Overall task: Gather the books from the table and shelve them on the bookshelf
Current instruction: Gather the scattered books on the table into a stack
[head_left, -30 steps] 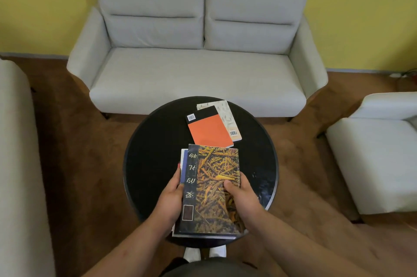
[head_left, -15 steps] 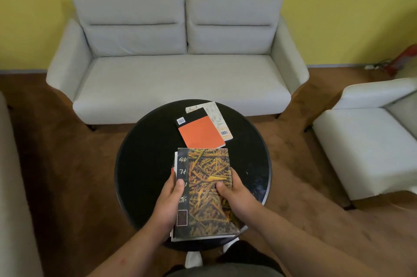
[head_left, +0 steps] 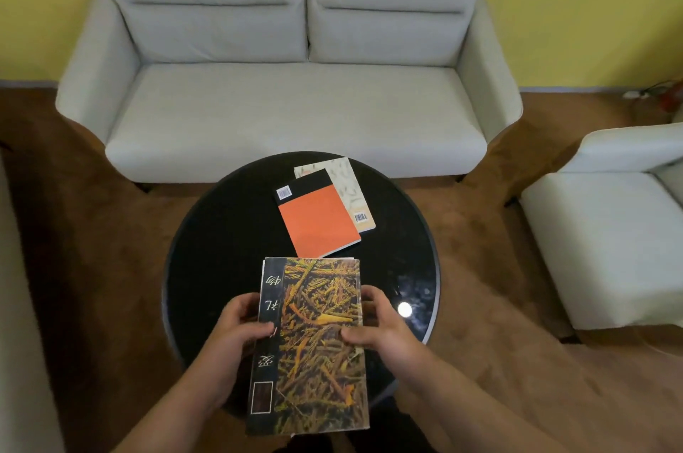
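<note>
A stack of books topped by a dark book with a yellow straw-pattern cover (head_left: 318,341) is held over the near side of the round black table (head_left: 221,249). My left hand (head_left: 236,334) grips its left edge, thumb on the spine strip. My right hand (head_left: 377,327) grips its right edge, thumb on the cover. Further back on the table lies an orange book (head_left: 318,220), partly covering a cream patterned book (head_left: 351,190). No bookshelf is in view.
A light grey two-seat sofa (head_left: 295,109) stands behind the table against a yellow wall. A pale armchair (head_left: 606,242) is at the right and another seat's edge (head_left: 22,323) at the left. Brown carpet surrounds the table.
The stack has been squared up and drawn toward me, and its near end now hangs past the table's front edge. Both hands have shifted to grip its sides. The view has tilted down.
</note>
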### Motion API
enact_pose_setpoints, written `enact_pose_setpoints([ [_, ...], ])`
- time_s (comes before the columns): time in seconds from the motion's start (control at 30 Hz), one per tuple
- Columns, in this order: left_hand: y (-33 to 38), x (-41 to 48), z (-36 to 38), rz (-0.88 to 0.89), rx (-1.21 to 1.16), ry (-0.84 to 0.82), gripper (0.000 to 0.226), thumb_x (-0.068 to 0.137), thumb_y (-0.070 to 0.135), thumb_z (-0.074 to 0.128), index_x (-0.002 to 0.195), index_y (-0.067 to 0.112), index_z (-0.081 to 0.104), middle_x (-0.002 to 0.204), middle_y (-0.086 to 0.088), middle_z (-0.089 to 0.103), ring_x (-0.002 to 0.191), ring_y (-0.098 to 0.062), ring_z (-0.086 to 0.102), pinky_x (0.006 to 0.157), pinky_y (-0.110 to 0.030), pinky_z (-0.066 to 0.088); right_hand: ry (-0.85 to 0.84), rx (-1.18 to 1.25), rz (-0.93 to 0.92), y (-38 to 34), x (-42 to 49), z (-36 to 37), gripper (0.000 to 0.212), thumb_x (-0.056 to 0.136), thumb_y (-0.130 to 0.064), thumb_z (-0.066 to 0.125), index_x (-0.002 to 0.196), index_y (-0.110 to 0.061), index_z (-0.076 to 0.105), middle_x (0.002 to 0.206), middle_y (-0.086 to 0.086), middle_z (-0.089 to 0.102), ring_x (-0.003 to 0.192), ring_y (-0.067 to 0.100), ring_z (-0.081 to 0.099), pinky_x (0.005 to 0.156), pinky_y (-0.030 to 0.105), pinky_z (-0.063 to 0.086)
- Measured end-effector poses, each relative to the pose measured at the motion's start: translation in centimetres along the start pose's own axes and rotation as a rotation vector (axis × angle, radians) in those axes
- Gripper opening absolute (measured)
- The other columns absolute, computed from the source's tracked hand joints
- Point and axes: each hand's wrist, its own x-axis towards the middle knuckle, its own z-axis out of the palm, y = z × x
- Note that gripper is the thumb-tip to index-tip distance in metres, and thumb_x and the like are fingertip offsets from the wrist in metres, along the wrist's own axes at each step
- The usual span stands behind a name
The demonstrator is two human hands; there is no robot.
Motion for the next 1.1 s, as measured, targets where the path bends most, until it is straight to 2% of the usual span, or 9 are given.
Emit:
enact_pose_setpoints([
  [0.07, 1.6, 1.5, 0.0, -0.021, -0.054, 0.094, 0.023, 0.094, 0.020, 0.055, 0.115, 0.015, 0.060, 0.119, -0.015, 0.062, 0.109, -0.034, 0.059, 0.095, -0.050, 0.044, -0.014, 0.011, 0.023, -0.5, 0.6, -1.1, 0.048, 0.083, -0.034, 0.067, 0.128, -0.020, 0.055, 0.124, 0.019, 0.064, 0.108, 0.024, 0.067, 0.091, 0.035, 0.059],
  [0.2, 6.2, 7.5, 0.6, -0.073, 0.084, 0.305, 0.037, 0.103, 0.031, 0.048, 0.133, 0.011, 0.056, 0.128, -0.009, 0.060, 0.123, -0.028, 0.055, 0.111, -0.049, 0.041, 0.145, -0.183, 0.056, -3.2, 5.1, -5.0, 0.019, 0.102, -0.029, 0.056, 0.111, -0.015, 0.066, 0.102, 0.007, 0.069, 0.095, 0.021, 0.063, 0.094, 0.041, 0.052],
  [0.4, 9.7, 16.9, 2.5, -0.327, 0.058, 0.010, 0.064, 0.095, 0.031, 0.062, 0.148, 0.007, 0.038, 0.147, -0.023, 0.045, 0.135, -0.037, 0.046, 0.111, -0.050, 0.041, 0.352, -0.632, 0.029, -9.0, 15.6, -8.3, 0.043, 0.100, -0.020, 0.059, 0.139, -0.006, 0.052, 0.140, 0.007, 0.060, 0.127, 0.027, 0.058, 0.090, 0.029, 0.045],
  [0.5, 8.7, 19.9, 3.5, -0.395, 0.290, -0.034, 0.066, 0.092, 0.027, 0.067, 0.149, 0.011, 0.037, 0.148, -0.021, 0.046, 0.135, -0.036, 0.047, 0.112, -0.050, 0.040, 0.376, -0.481, 0.134, -9.5, 19.1, -8.5, 0.059, 0.100, -0.021, 0.058, 0.153, -0.006, 0.036, 0.150, 0.010, 0.051, 0.135, 0.030, 0.052, 0.093, 0.036, 0.046],
  [0.63, 7.9, 22.0, 4.3, -0.406, 0.297, 0.018, 0.048, 0.094, 0.021, 0.062, 0.139, 0.011, 0.049, 0.129, -0.015, 0.061, 0.120, -0.032, 0.059, 0.108, -0.048, 0.045, 0.386, -0.369, 0.167, -8.1, 20.7, -8.8, 0.048, 0.100, -0.012, 0.056, 0.145, -0.001, 0.043, 0.141, 0.012, 0.059, 0.114, 0.025, 0.059, 0.089, 0.036, 0.048],
  [0.8, 7.8, 22.3, 5.2, -0.411, 0.227, 0.008, 0.030, 0.095, 0.012, 0.059, 0.125, 0.016, 0.055, 0.121, -0.008, 0.065, 0.114, -0.026, 0.060, 0.102, -0.045, 0.048, 0.375, -0.101, 0.226, -8.0, 21.6, -8.8, 0.068, 0.100, -0.023, 0.059, 0.159, -0.007, 0.028, 0.158, 0.011, 0.041, 0.137, 0.031, 0.049, 0.109, 0.041, 0.045],
  [0.87, 8.0, 22.3, 5.6, -0.395, 0.273, -0.028, 0.026, 0.095, 0.014, 0.060, 0.120, 0.021, 0.055, 0.122, -0.006, 0.063, 0.118, -0.026, 0.057, 0.105, -0.045, 0.046, 0.365, -0.105, 0.253, -7.9, 21.8, -8.3, 0.054, 0.102, -0.027, 0.058, 0.148, -0.005, 0.044, 0.144, 0.011, 0.056, 0.117, 0.026, 0.061, 0.094, 0.038, 0.054],
  [0.97, 8.2, 22.4, 5.4, -0.375, 0.232, -0.025, 0.021, 0.099, 0.016, 0.058, 0.119, 0.021, 0.056, 0.121, -0.005, 0.065, 0.117, -0.026, 0.060, 0.109, -0.047, 0.045, 0.305, 0.026, 0.277, -8.1, 21.4, -7.2, 0.020, 0.102, -0.025, 0.059, 0.112, -0.007, 0.057, 0.102, 0.004, 0.068, 0.085, 0.014, 0.063, 0.063, 0.028, 0.047],
  [1.1, 8.6, 21.9, 4.6, -0.327, 0.093, -0.043, 0.032, 0.099, 0.016, 0.057, 0.131, 0.015, 0.053, 0.124, -0.011, 0.066, 0.116, -0.030, 0.063, 0.104, -0.051, 0.049, 0.238, 0.255, 0.231, -9.4, 20.3, -6.1, 0.019, 0.099, -0.013, 0.062, 0.115, -0.008, 0.053, 0.117, 0.014, 0.068, 0.100, 0.028, 0.069, 0.080, 0.041, 0.059],
])
